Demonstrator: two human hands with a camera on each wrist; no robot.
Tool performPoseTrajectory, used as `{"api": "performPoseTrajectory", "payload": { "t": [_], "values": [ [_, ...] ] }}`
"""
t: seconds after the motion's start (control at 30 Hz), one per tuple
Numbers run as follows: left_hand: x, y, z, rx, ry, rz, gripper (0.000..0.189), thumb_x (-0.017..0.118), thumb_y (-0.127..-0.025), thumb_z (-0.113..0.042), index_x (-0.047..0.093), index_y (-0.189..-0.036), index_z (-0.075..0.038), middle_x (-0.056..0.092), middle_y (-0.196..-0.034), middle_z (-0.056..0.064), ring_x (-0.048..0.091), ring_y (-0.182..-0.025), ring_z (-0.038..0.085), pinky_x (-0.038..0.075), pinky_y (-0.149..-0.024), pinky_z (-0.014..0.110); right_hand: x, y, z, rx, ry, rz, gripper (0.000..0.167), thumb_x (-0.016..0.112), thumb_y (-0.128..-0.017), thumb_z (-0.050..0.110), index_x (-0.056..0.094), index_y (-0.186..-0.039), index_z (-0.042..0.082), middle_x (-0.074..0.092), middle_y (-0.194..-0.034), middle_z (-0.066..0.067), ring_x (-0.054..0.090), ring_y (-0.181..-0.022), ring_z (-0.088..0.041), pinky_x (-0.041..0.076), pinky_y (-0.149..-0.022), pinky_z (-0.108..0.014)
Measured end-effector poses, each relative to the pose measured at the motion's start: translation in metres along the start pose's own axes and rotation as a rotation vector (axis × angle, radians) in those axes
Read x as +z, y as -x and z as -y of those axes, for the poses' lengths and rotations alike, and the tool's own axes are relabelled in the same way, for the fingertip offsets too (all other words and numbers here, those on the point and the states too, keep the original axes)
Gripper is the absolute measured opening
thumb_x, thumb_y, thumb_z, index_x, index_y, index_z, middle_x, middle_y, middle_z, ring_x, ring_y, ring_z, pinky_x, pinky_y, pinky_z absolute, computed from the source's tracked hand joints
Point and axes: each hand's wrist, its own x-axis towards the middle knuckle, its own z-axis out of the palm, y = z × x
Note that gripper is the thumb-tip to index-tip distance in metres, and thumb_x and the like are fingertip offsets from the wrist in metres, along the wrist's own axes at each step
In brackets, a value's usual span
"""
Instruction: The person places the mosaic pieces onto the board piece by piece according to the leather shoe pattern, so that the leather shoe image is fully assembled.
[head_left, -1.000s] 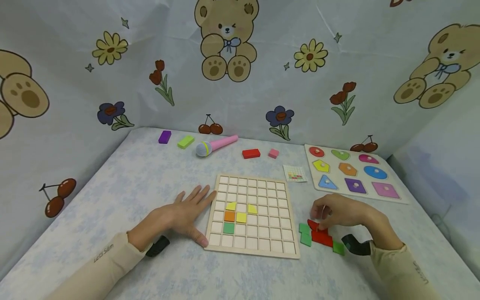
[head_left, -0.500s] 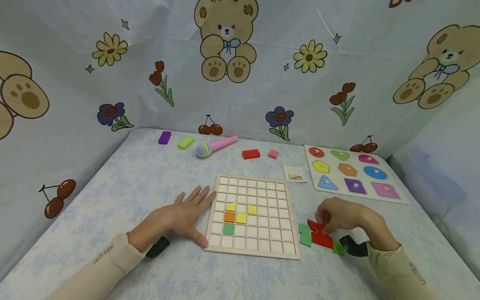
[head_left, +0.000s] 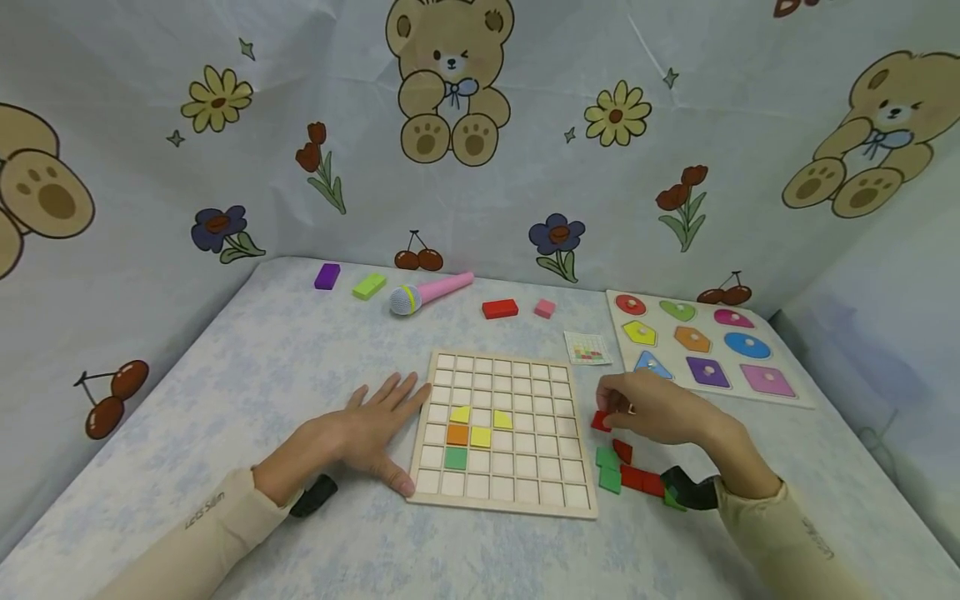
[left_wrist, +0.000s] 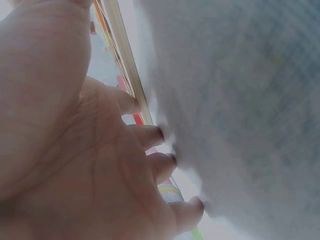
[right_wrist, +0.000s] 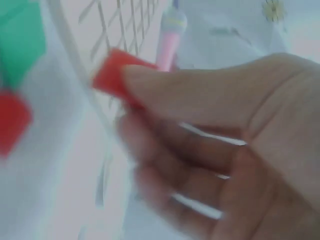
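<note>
One red tile (head_left: 601, 422), perhaps square, pinched in right hand (head_left: 654, 406) near right edge of pale wooden grid board (head_left: 527, 442), open cells (head_left: 566, 427) alongside; left hand (head_left: 370, 436) spread against left edge.

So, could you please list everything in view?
wooden grid board: one, pale, table centre
flat tiles: five, yellow, orange, green, on board
loose tiles: about six, red, green, right of board
held tile: one, red, beside board
printed card: one, white, board's far-right corner
knobbed shape puzzle: one, white, multicoloured, far right
toy microphone: one, pink-grey, far side
solid blocks: four, purple, lime, red, pink, far side
cartoon backdrop: one, pale, behind
patterned tablecloth: one, blue-white, underneath
wrist devices: two, black, wrists
sleeves: two, beige, forearms
left hand: one, touching board's left edge
right hand: one, pinching held tile
</note>
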Motion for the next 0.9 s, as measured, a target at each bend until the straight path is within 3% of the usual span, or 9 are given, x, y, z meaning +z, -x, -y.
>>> {"api": "performPoseTrajectory", "payload": {
  "t": [0.13, 0.4, 0.6, 0.9],
  "values": [
    [0.000, 0.001, 0.001, 0.007, 0.004, -0.004, 0.137, 0.080, -0.067, -0.069, 0.003, -0.162, -0.010, -0.005, -0.168, 0.018, -0.005, -0.155, 0.041, 0.002, -0.117, 0.070, 0.010, -0.019, 0.024, -0.122, 0.016, -0.046, 0.013, 0.074, -0.090, 0.009, 0.064, -0.093, 0.016, 0.060, -0.082, 0.009, 0.055, -0.078, -0.010, 0.050, -0.070, -0.023],
    [0.001, -0.001, 0.001, 0.016, 0.004, -0.001, 0.135, 0.079, -0.068, -0.069, 0.002, -0.163, -0.011, -0.006, -0.168, 0.017, -0.006, -0.155, 0.040, 0.002, -0.117, 0.070, 0.042, -0.048, 0.075, -0.332, -0.081, -0.003, 0.007, 0.072, -0.093, 0.010, 0.067, -0.091, 0.015, 0.063, -0.081, 0.011, 0.057, -0.076, -0.004, 0.052, -0.070, -0.022],
    [0.001, -0.001, 0.000, 0.010, 0.005, -0.004, 0.135, 0.079, -0.067, -0.069, 0.003, -0.163, -0.011, -0.005, -0.169, 0.016, -0.006, -0.155, 0.039, 0.002, -0.118, 0.069, 0.058, -0.058, 0.100, -0.334, -0.033, -0.055, 0.011, 0.074, -0.091, 0.012, 0.067, -0.086, 0.018, 0.063, -0.077, 0.013, 0.055, -0.070, -0.002, 0.048, -0.064, -0.020],
    [0.001, 0.000, 0.000, 0.002, -0.003, -0.005, 0.135, 0.080, -0.067, -0.068, 0.004, -0.163, -0.011, -0.004, -0.169, 0.016, -0.005, -0.155, 0.039, 0.003, -0.118, 0.069, 0.070, -0.056, 0.113, -0.288, 0.096, -0.076, 0.011, 0.075, -0.088, 0.011, 0.070, -0.084, 0.020, 0.066, -0.077, 0.013, 0.054, -0.064, -0.002, 0.047, -0.057, -0.019]
  ]
}}
